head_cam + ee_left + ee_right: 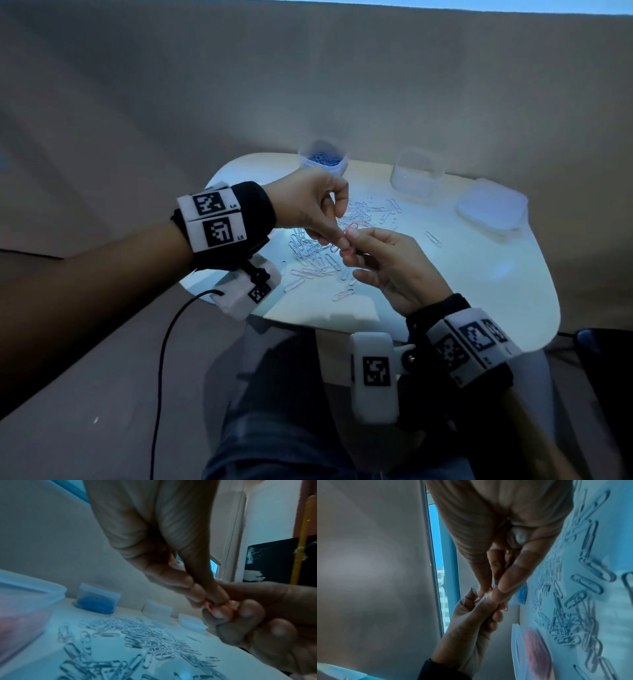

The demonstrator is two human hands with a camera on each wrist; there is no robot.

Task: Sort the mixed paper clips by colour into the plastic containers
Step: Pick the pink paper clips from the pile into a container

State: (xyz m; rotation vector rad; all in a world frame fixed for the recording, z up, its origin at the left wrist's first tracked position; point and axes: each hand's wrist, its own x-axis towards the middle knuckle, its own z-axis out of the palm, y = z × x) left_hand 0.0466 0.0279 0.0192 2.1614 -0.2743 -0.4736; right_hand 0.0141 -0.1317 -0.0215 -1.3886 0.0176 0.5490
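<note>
Above the middle of the white table (462,274), my two hands meet over a spread of silver paper clips (317,255). My left hand (329,240) pinches one end of a red paper clip (352,226), and my right hand (347,246) pinches the other end. Whether it is one red clip or two hooked together I cannot tell. The left wrist view shows the red clip (210,606) squeezed between both sets of fingertips. A tub of blue clips (322,159) stands at the back, with a clear tub (418,174) to its right. A tub of red clips (22,608) sits at the left.
A flat plastic lid (489,209) lies at the right rear of the table. A few stray silver clips (432,238) lie apart from the spread. A black cable (164,359) hangs from my left wrist, and my knees are under the table's front edge.
</note>
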